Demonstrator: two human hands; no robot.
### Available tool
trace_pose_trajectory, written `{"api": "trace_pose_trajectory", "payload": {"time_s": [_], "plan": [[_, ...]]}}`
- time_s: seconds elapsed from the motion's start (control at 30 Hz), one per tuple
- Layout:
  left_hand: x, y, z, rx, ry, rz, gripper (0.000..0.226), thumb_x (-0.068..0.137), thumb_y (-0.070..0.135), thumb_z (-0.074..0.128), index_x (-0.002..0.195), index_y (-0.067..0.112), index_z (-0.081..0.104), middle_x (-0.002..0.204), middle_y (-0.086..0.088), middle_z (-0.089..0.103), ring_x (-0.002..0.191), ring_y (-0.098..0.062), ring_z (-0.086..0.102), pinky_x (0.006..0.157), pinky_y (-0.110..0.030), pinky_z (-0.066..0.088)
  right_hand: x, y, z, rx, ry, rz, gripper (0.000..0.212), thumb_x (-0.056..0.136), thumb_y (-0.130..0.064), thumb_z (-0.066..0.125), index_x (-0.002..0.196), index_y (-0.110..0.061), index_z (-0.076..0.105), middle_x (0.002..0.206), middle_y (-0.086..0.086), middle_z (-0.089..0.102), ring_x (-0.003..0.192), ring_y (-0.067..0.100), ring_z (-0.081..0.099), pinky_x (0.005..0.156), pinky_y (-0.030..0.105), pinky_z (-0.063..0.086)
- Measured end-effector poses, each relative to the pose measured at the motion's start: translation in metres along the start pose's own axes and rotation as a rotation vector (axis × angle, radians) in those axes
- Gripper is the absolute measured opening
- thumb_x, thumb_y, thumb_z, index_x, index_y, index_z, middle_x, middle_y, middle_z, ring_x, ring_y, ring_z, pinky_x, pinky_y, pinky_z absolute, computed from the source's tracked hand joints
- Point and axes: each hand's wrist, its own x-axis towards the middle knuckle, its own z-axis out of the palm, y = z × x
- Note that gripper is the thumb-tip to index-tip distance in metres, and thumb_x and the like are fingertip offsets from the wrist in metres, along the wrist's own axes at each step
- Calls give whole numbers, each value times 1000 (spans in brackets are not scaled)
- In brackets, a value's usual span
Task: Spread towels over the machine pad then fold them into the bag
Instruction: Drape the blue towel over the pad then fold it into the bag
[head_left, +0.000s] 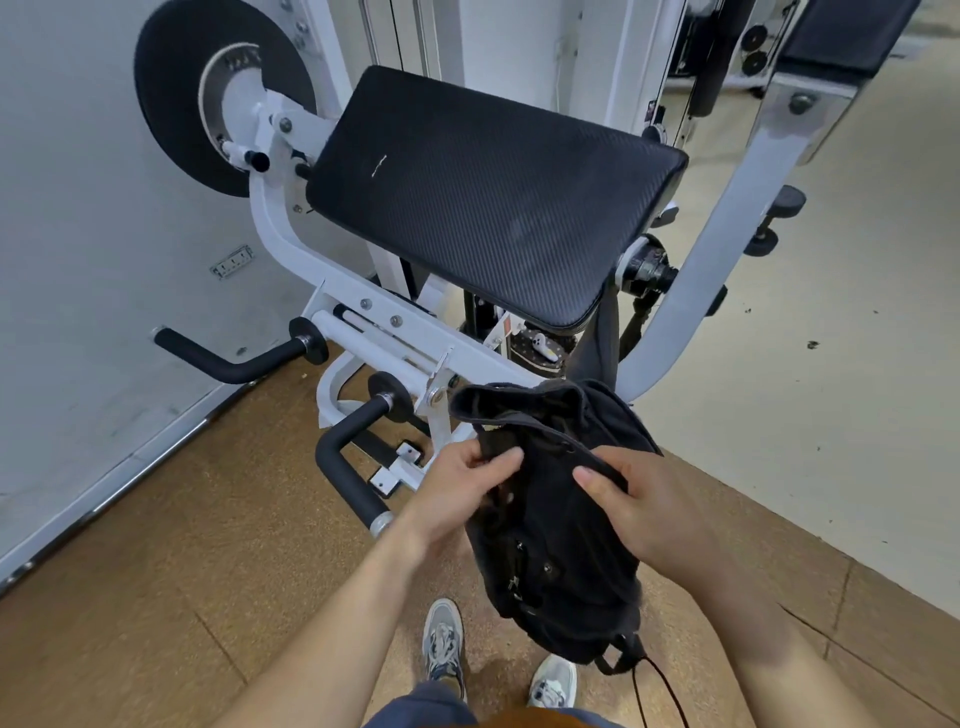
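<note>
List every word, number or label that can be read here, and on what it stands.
None can be read.
Sticker on the white frame: too small to read.
Marks on the weight disc: blurred.
White mark on the machine pad: not letters.

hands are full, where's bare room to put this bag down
The pad is bare across its top, between the weight disc on its left and the grey frame arm on its right. The brown floor left of the shoes is also free, bordered by the wall and the foam handle. Crowded: below the pad's front edge, where white frame bars and brackets cluster.
</note>
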Motion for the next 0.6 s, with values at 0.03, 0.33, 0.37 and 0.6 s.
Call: {"api": "trace_pose_trajectory", "payload": {"time_s": [0.03, 0.33, 0.37, 0.6], "plan": [[-8, 5, -2, -125, -61, -21, 27, 85, 29, 68, 85, 2, 63, 62, -3, 54, 51, -14, 48, 58, -27, 44, 0, 5, -1, -10, 19, 14, 30, 97, -32, 53, 68, -27, 56, 62, -9, 58, 59, 8, 55, 58, 28, 41], [-61, 36, 2, -81, -126, -14, 30, 104, 23, 37, 79, 14, 49, 51, 4, 28, 42, -7, 16, 36, -17, 14, -14, 60, 48, -536, 85, 118, 16, 94, -36, 57, 104, -35, 69, 93, -7, 41, 88, 14, 34, 77, 34, 35], [-63, 37, 7, -79, -144, -4, 30, 104, 24, 37, 78, 14, 50, 50, 4, 29, 42, -7, 16, 36, -16, 15, -20, 64, 58, -506, 116, 147, 18, 92, -34, 59, 107, -33, 69, 92, -6, 40, 86, 14, 36, 73, 33, 36], [-71, 36, 25, -12, -241, 111, 29, 102, 24, 40, 79, 10, 50, 49, 5, 31, 38, -4, 23, 36, -13, 24, -40, 7, 59, 924, -246, 568, 74, 94, -68, 27, 103, -12, 74, 94, 11, 74, 90, 22, 70, 84, 36, 48]]}}
